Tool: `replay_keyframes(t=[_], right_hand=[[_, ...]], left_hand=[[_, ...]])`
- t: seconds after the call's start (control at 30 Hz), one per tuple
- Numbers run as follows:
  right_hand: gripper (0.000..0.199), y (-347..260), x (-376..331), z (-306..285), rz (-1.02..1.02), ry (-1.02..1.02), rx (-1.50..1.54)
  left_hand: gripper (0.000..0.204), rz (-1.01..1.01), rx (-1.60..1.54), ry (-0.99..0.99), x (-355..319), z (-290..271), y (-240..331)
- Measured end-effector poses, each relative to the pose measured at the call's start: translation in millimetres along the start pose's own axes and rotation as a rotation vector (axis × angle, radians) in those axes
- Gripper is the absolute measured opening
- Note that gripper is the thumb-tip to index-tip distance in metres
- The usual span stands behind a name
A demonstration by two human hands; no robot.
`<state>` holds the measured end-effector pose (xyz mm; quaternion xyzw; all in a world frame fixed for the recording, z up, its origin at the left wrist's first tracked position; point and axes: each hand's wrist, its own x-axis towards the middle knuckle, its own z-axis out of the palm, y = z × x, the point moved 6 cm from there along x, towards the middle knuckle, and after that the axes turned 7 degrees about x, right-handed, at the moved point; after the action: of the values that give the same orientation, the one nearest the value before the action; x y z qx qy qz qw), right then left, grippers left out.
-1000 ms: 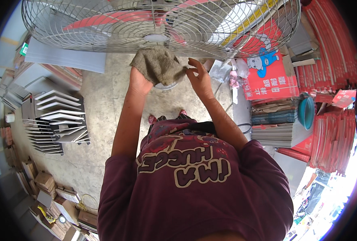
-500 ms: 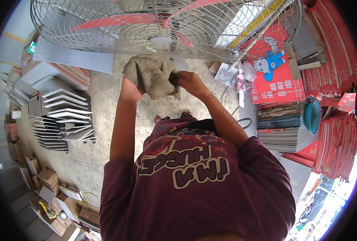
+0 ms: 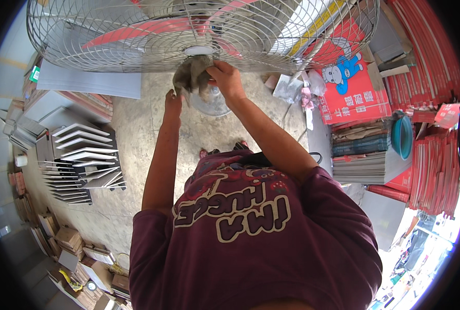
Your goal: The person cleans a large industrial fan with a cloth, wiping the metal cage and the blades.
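A grey-brown cloth (image 3: 192, 75) hangs bunched in front of a large wire-caged fan (image 3: 152, 39) with red blades. My right hand (image 3: 227, 80) grips the cloth's right edge, close under the fan's lower rim. At the cloth's lower left corner, my left hand (image 3: 173, 105) is closed with its fingertips pinching the fabric. The cloth covers part of the cage's bottom rim; whether it touches the wires I cannot tell. Below the hands, the fan's round base (image 3: 210, 106) stands on the concrete floor.
To the left stands a rack of grey-white tile panels (image 3: 85, 150). Cardboard boxes (image 3: 69, 240) lie at the lower left. On the right are a red printed carton (image 3: 351, 98), stacked red packs (image 3: 431, 178) and a teal basin (image 3: 401, 137). A cable (image 3: 287, 116) runs along the floor.
Both hands have moved. The right hand has shifted up and left with the cloth, toward the fan's lower rim. The cloth, spread wider before, is now bunched, and the fan's base shows more.
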<state>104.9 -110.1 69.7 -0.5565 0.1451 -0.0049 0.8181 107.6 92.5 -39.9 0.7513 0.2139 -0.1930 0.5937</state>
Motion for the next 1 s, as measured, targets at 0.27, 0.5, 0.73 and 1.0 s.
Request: replay_keyframes(t=[0.27,0.5,0.73,1.0], right_hand=[[0.024,24,1,-49,0.169,0.187,0.496],[0.019,59,21,-158,0.148,0.566,0.654],[0.022,86,38,-201,0.078,0.838,0.506],[0.025,138,64,-166,0.199,0.747,0.541]], left_hand=[[0.075,0.064,-0.425,-0.305,-20,45,28],[0.072,0.05,-0.335,-0.327,-46,63,22],[0.065,0.057,-0.318,-0.252,-58,39,13],[0.059,0.039,-0.259,-0.134,-60,-5,0]])
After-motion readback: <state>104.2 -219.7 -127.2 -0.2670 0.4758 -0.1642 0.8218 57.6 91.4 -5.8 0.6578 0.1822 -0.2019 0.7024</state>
